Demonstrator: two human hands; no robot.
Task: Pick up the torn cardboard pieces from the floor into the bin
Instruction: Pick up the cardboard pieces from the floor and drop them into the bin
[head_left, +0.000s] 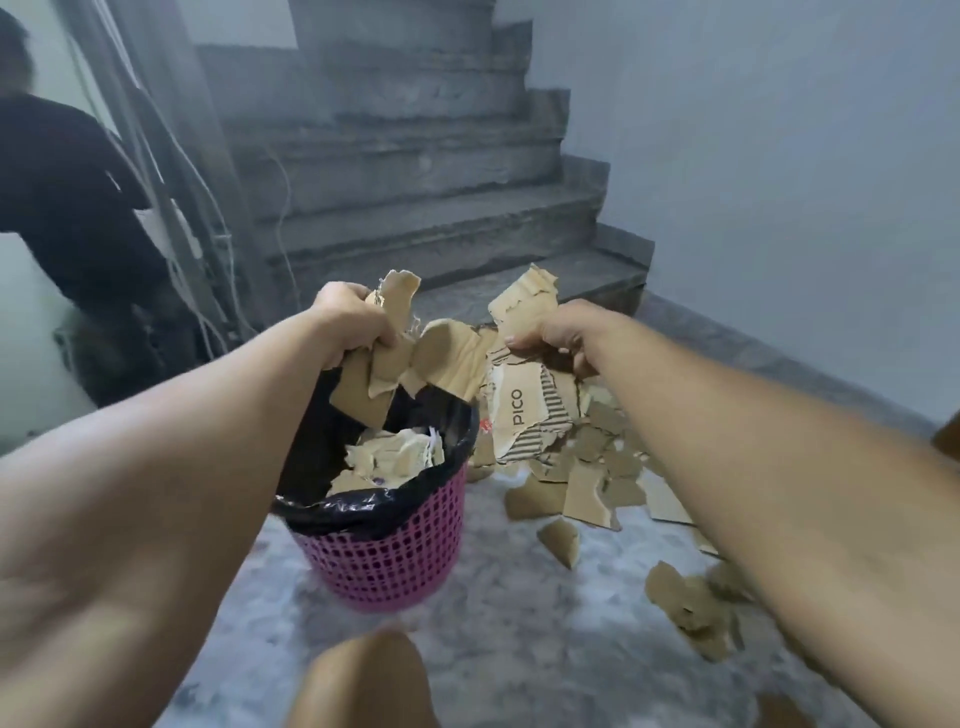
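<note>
Crouching on grey stone floor (498, 587) by pink mesh plastic bin (387, 551), torn brown cardboard pieces (587, 467) heaped just right of it. Left hand (350, 319) grip clenched round scraps above bin; right hand (561, 335) grip pinching another.

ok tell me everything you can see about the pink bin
The pink plastic lattice bin is round and tapers toward its base, its wall a grid of small square holes. A glossy black liner bag is folded over its rim. It stands upright on the grey mottled floor, left of the cardboard pile. It is roughly half full of torn brown cardboard scraps. The left hand holds more pieces above its opening; neither hand touches the bin.
</note>
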